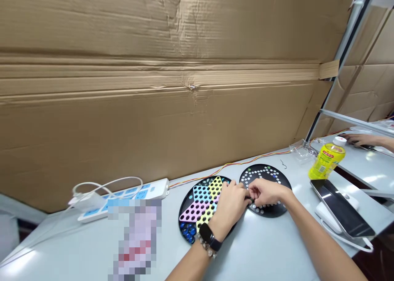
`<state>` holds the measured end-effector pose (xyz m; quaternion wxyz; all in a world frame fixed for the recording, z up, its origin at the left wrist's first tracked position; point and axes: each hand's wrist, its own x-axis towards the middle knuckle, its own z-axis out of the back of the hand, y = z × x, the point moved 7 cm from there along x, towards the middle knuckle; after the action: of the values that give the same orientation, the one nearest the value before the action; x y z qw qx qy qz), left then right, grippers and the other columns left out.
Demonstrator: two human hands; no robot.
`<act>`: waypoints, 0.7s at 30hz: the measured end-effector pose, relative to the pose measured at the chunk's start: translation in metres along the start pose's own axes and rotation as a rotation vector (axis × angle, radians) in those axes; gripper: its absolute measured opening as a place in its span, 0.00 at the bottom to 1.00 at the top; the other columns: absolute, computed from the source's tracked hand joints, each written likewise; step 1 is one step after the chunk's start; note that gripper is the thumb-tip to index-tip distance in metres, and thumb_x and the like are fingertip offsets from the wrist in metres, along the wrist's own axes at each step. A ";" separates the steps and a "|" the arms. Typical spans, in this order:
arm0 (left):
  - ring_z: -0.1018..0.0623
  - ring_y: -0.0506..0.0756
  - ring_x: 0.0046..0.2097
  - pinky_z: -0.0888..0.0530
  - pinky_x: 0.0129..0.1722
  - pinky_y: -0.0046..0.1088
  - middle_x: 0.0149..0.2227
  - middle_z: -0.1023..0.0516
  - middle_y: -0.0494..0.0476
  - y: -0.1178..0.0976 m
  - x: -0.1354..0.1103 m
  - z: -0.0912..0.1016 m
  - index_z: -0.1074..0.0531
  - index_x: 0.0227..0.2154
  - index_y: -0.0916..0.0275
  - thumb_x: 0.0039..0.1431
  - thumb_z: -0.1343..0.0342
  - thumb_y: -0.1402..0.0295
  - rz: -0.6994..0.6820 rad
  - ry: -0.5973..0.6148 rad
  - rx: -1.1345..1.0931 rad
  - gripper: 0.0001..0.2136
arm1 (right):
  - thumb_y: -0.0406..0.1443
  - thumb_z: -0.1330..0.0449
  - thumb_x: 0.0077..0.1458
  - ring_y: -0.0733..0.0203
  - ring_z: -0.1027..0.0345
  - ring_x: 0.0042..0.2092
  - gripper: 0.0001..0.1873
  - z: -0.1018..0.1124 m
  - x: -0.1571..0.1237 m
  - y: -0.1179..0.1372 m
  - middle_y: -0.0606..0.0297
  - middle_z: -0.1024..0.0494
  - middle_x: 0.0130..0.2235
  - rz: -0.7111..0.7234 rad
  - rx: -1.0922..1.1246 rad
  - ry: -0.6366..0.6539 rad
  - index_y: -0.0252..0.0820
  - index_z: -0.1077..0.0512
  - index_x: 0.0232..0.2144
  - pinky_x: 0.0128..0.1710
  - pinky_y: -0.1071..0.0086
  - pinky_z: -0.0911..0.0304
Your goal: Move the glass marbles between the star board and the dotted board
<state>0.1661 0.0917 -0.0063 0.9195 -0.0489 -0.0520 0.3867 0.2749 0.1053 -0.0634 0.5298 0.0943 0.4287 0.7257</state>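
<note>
Left hand point(229, 204) over star-painted Chinese checkers board point(184, 203); right hand point(266, 193) over black marble board point(281, 183). Hands together, fingertips point(250, 195) meeting between boards; any grip: cannot tell.

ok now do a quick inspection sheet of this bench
surface: pale grey table, boards lying flat
job's things: star board with blue marbles; black board with white marbles
clutter: yellow bottle, dark tablet, white power strip
hands: left hand over the star board; right hand over the black board; anything held too small to tell
cables: orange-yellow wires, white cord
surroundings: cardboard wall, co-worker's hand
</note>
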 end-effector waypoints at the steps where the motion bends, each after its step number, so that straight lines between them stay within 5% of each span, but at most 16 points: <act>1: 0.24 0.63 0.45 0.33 0.43 0.39 0.37 0.19 0.58 0.000 0.000 0.000 0.19 0.32 0.56 0.63 0.42 0.67 0.000 -0.007 -0.010 0.07 | 0.27 0.38 0.37 0.68 0.39 0.27 0.10 0.000 0.000 0.000 0.74 0.31 0.25 -0.004 -0.038 -0.012 0.41 0.35 0.25 0.25 0.75 0.47; 12: 0.21 0.64 0.43 0.29 0.41 0.38 0.38 0.19 0.58 0.006 0.002 0.001 0.20 0.33 0.57 0.60 0.38 0.67 0.035 0.020 -0.034 0.03 | 0.34 0.37 0.51 0.62 0.37 0.33 0.06 0.004 -0.007 0.020 0.66 0.29 0.31 0.006 -0.271 -0.126 0.41 0.31 0.31 0.32 0.71 0.47; 21: 0.20 0.64 0.43 0.27 0.42 0.37 0.39 0.19 0.63 0.002 0.000 0.000 0.21 0.34 0.62 0.62 0.39 0.67 0.055 0.056 -0.015 0.04 | 0.27 0.41 0.47 0.66 0.38 0.27 0.05 0.009 0.000 0.013 0.72 0.30 0.23 0.072 -0.012 -0.146 0.40 0.31 0.26 0.27 0.73 0.45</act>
<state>0.1645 0.0931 -0.0069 0.9091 -0.0679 -0.0276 0.4101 0.2710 0.1091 -0.0485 0.5338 0.1590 0.3808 0.7381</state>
